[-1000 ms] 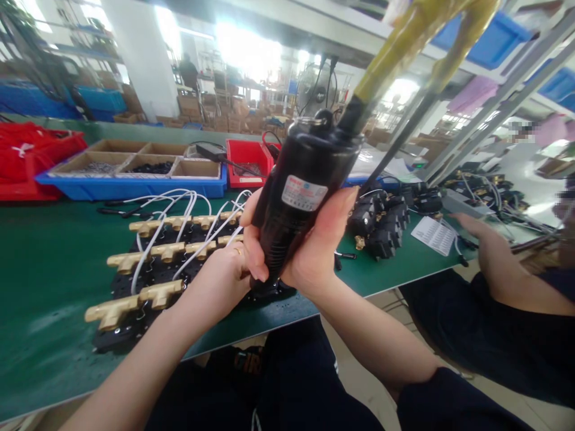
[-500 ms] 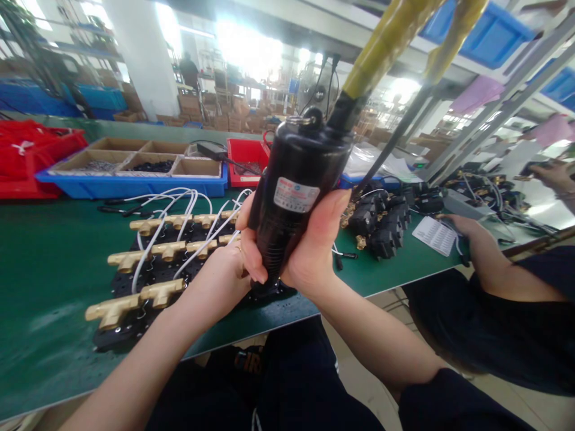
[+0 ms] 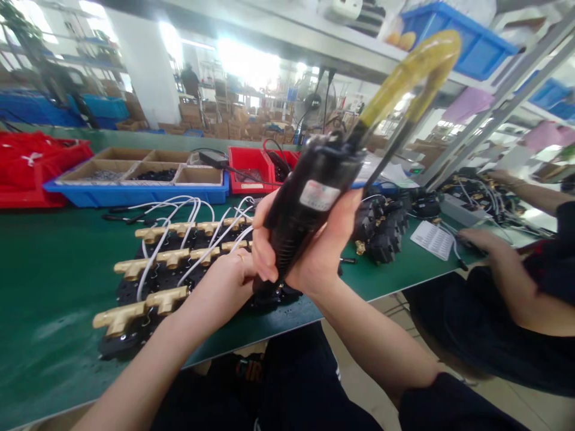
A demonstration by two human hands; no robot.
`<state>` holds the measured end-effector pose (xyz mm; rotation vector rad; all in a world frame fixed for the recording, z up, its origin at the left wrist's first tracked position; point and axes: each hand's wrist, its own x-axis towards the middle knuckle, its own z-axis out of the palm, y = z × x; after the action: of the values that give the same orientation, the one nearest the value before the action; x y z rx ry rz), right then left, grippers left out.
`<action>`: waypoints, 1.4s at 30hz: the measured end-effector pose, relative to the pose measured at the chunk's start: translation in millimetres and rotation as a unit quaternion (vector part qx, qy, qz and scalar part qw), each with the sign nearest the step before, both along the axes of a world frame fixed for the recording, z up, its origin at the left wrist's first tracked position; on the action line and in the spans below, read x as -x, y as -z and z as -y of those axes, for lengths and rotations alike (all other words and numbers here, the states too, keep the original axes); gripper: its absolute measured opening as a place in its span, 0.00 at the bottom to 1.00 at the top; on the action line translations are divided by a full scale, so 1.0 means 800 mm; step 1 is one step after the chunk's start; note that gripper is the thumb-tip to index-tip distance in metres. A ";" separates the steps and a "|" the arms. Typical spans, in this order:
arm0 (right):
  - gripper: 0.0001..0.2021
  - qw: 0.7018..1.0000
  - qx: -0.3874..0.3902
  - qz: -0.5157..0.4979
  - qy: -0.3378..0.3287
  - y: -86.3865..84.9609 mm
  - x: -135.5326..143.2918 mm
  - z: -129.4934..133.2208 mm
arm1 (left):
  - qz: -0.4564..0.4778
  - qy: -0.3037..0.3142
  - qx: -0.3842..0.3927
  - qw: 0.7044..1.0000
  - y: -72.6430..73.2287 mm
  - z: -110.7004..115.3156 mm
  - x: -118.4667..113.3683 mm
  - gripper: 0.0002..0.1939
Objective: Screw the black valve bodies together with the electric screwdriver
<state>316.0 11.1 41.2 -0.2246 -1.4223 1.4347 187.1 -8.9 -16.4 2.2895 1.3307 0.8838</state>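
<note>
My right hand [image 3: 321,257] is wrapped around a black electric screwdriver [image 3: 299,221], a white label on its barrel and a yellow-sleeved cable [image 3: 413,78] looping from its top. The tool leans, top to the right, its lower end down among black parts. Close by that end is my left hand [image 3: 231,275], fingers curled; the fingertips and anything in them are hidden behind the tool. Beneath and left of my hands, black units with brass tee fittings [image 3: 166,297] and white cables [image 3: 150,263] stand in rows on the green table [image 3: 49,299].
Behind the rows are a blue tray [image 3: 148,194] with cardboard compartments, red bins [image 3: 249,167] and a red crate [image 3: 36,173]. More black units [image 3: 381,230] and a printed sheet [image 3: 433,239] lie right. A co-worker's hand [image 3: 478,239] rests near the sheet.
The screwdriver's top has tilted further right and a little lower, and its cable loop has dropped. The co-worker's arms have shifted. My left hand stays by the tool's lower end.
</note>
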 end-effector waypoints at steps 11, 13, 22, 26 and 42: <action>0.40 0.999 0.014 0.046 0.008 0.008 0.009 0.004 | -0.058 0.003 -0.097 0.994 -0.004 0.041 0.039 0.16; 0.40 1.000 -0.003 0.031 -0.004 0.007 0.009 0.003 | -0.055 0.009 -0.113 0.992 -0.001 0.041 0.040 0.17; 0.41 0.999 -0.007 0.043 -0.009 0.010 0.005 0.006 | -0.057 0.018 -0.102 0.993 -0.003 0.037 0.045 0.18; 0.38 0.999 -0.039 0.003 -0.032 0.015 0.007 0.004 | -0.049 0.015 -0.080 0.996 0.000 0.032 0.050 0.19; 0.37 0.999 0.016 0.031 0.012 0.003 0.013 0.008 | -0.015 0.027 -0.089 0.996 0.003 0.031 0.049 0.15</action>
<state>305.8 4.9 38.6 -0.3069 -1.4437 1.4423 147.6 -34.1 -18.7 2.4696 1.2389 0.9904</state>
